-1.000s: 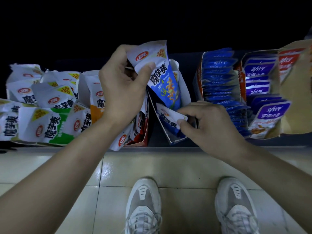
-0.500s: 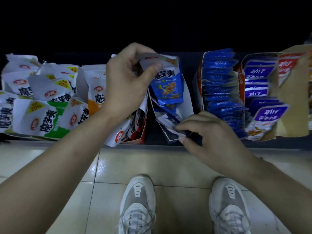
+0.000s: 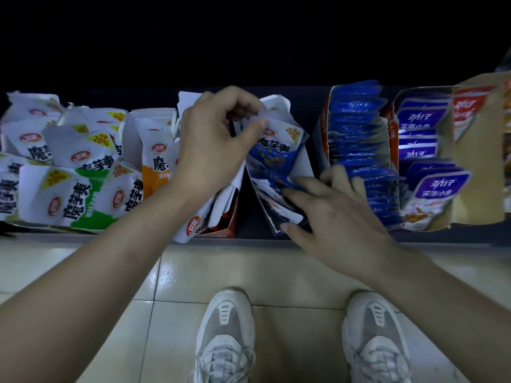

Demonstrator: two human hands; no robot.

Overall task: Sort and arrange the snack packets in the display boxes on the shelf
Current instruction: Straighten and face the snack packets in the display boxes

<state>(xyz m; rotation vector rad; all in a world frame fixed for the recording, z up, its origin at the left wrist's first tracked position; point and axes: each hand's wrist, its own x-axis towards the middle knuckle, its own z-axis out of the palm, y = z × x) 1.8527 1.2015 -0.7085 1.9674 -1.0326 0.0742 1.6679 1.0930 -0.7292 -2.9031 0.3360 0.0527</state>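
1. The left hand (image 3: 213,142) is up at the back of the middle display box (image 3: 304,167). Its thumb and curled fingers pinch the white top edge of a blue-and-white packet (image 3: 276,150).
2. That packet hangs just below and to the right of the hand, with its lower part down inside the box.
3. The right hand (image 3: 331,211) is lower, close to the front edge of the shelf (image 3: 249,225), with its fingers stretched out and a little spread. The forefinger lies across the front packets (image 3: 279,205) in the same box, and the thumb sits just under the white corner of one. Nothing is curled round them.
4. Those front packets lean toward the shelf's front edge, jumbled rather than upright.
5. Just to the right stands a box of dark blue packets (image 3: 356,128), filed in a tidy row from back to front. The right hand's outer fingers reach over its nearest ones.
6. Further toward the right end is a box of purple packets (image 3: 423,125).
7. Under the left wrist is a red box (image 3: 229,217). Left of it is an orange packet (image 3: 154,172).
8. At the left end lies a loose heap of white packets, with a green packet (image 3: 80,189) nearest the front edge.
9. Below the shelf are a pale tiled floor (image 3: 83,272) and two grey-white shoes (image 3: 225,335).
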